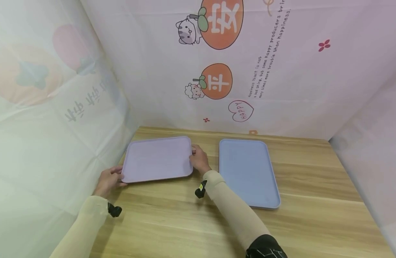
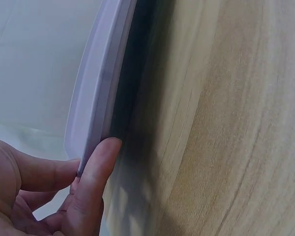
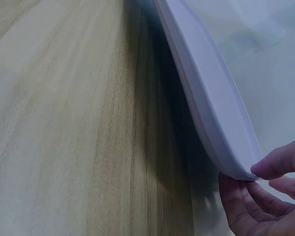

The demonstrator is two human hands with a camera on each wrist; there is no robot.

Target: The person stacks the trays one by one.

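A lavender tray (image 1: 157, 157) sits at the back left of the wooden table (image 1: 314, 200), and both hands hold it. My left hand (image 1: 109, 181) pinches its near-left corner; in the left wrist view the thumb and fingers (image 2: 101, 162) clasp the tray's rim (image 2: 98, 83). My right hand (image 1: 199, 159) grips the right edge. The right wrist view shows its thumb on top and the fingers (image 3: 241, 196) under the rim (image 3: 211, 98). A dark shadow lies under the tray in both wrist views. A light blue tray (image 1: 246, 172) lies flat just right of my right hand.
Printed plastic sheeting (image 1: 265, 71) walls the table at the back and on both sides. The left sheet hangs close beside the lavender tray. Bare wood stretches across the front of the table and to the right of the blue tray.
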